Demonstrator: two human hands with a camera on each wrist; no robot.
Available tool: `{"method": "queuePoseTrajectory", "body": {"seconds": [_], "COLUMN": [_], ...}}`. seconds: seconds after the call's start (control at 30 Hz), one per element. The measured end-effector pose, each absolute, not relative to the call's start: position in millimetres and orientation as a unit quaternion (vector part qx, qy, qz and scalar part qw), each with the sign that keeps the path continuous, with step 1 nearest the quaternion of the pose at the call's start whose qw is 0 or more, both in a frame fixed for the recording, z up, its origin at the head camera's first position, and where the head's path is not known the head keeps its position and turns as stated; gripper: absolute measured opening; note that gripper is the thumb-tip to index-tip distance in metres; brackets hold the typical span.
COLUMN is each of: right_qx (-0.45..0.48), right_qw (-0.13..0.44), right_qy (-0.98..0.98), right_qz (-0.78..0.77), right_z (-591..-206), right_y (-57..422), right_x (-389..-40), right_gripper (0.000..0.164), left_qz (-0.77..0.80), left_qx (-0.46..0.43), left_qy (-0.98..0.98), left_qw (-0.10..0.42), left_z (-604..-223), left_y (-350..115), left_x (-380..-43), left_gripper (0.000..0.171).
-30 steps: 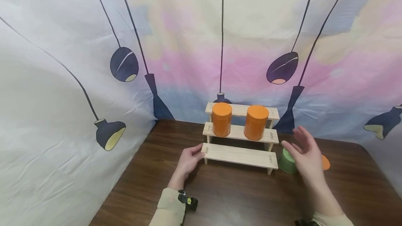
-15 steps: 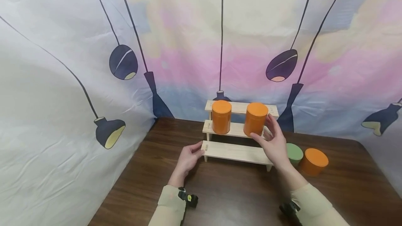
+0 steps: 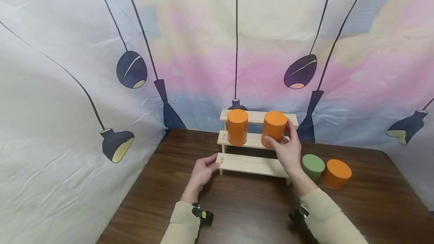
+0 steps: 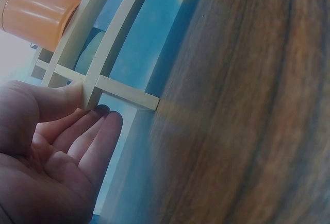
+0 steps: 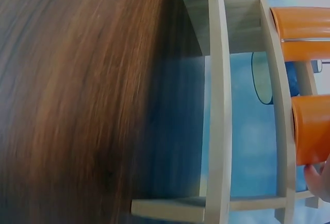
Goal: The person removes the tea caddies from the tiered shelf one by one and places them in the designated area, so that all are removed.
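Observation:
A three-step wooden riser stands on the table near the back curtain. My left hand pinches the left end of its lowest step; in the left wrist view the thumb lies on the board and the fingers are beneath. On the middle step stand two orange canisters, the left one by itself. My right hand holds the right orange canister, thumb in front and fingers round its right side. In the right wrist view only part of that hand shows, at the canister's lower side.
On the dark wooden table, right of the riser, a green canister and another orange canister stand side by side. A curtain printed with hanging lamps surrounds the table's back and sides.
My right hand has moved left from over the canisters on the table to the right orange canister on the middle step and taken hold of it. My left hand stays on the riser.

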State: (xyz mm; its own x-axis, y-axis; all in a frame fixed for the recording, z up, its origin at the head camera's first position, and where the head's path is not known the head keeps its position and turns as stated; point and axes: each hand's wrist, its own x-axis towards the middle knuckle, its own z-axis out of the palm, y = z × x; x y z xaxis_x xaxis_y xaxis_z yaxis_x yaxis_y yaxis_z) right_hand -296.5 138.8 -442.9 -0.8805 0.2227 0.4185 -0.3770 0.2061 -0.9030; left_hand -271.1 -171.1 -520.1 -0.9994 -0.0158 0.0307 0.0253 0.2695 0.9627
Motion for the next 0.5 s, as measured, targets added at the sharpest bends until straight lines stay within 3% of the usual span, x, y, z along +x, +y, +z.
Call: {"method": "queuePoseTrajectory", "body": {"seconds": [0.5], "right_qx": [-0.002], "right_qw": [0.258], "right_qy": [-0.735], "right_qz": [0.627], "right_z": [-443.1], "right_y": [128.1], "right_x": [-301.6], "right_gripper": [0.087], "left_qz": [-0.61], "left_qx": [-0.003], "left_qy": [-0.792], "left_qw": [0.014], "left_z": [-519.9], "left_y": [-171.0], "left_x": [-271.0], "left_gripper": [0.042]}}
